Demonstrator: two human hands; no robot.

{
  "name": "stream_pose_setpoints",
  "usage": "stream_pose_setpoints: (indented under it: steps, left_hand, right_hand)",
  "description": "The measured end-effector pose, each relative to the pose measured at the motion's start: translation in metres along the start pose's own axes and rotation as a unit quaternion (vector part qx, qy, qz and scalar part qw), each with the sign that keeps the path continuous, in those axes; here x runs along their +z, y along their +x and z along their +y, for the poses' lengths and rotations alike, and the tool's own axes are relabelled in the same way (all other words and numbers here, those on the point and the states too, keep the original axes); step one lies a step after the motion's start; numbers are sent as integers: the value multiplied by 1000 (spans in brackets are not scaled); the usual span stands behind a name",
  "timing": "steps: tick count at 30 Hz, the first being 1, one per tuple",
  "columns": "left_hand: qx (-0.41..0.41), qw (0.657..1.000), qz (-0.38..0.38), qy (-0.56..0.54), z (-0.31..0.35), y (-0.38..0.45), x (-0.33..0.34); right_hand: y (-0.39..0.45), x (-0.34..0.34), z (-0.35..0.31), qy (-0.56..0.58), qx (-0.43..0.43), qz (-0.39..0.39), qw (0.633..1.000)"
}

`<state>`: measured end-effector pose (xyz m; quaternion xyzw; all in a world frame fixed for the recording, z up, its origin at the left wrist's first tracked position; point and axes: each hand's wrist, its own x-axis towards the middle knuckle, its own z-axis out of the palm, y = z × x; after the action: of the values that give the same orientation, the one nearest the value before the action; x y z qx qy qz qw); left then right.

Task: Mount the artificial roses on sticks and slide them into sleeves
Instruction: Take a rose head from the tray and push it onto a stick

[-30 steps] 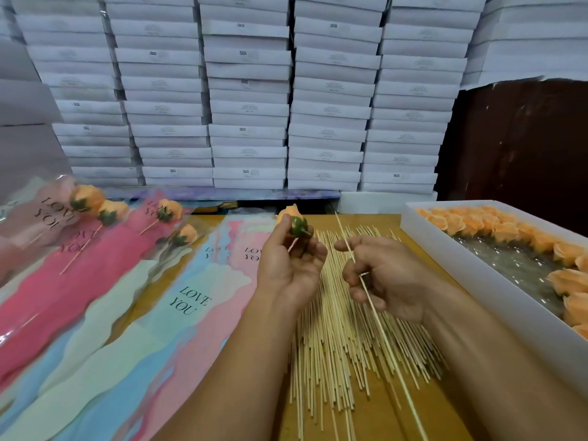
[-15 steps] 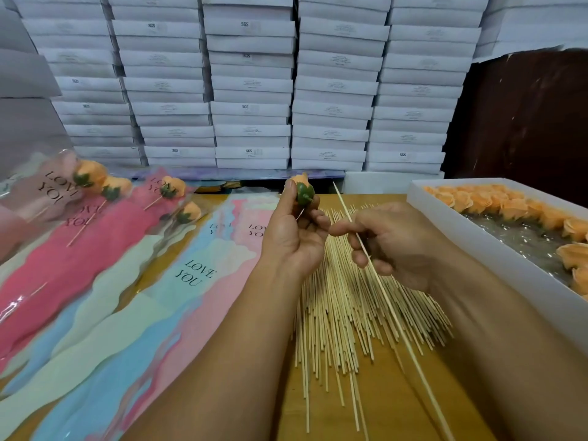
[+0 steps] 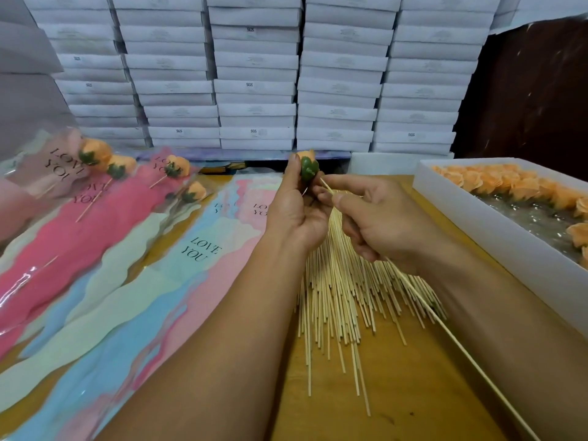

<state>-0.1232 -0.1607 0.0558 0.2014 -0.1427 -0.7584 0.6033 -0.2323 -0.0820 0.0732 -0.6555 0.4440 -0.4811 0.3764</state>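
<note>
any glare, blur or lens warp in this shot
Head view: wide-angle warp bows the stacked boxes at the edges; glare streaks the clear sleeves at left and the film in the tray; the far-left sleeves look smeared; the rose and stick in the hands are fairly sharp.

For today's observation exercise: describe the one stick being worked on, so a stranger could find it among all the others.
Start at the wooden table and its fanned pile of sticks. Above that pile, the right hand pinches one stick whose tip points at the green base of the rose held by the left hand. Unlike the others, it is lifted, running diagonally.
</note>
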Motion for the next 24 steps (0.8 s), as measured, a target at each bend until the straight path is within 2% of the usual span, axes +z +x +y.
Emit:
stream_pose_setpoints:
  steps: [24]
  left_hand:
    - [12, 999, -32, -2, -4, -1, 0]
  right_hand:
    - [0, -1, 2, -2, 5, -6, 1000]
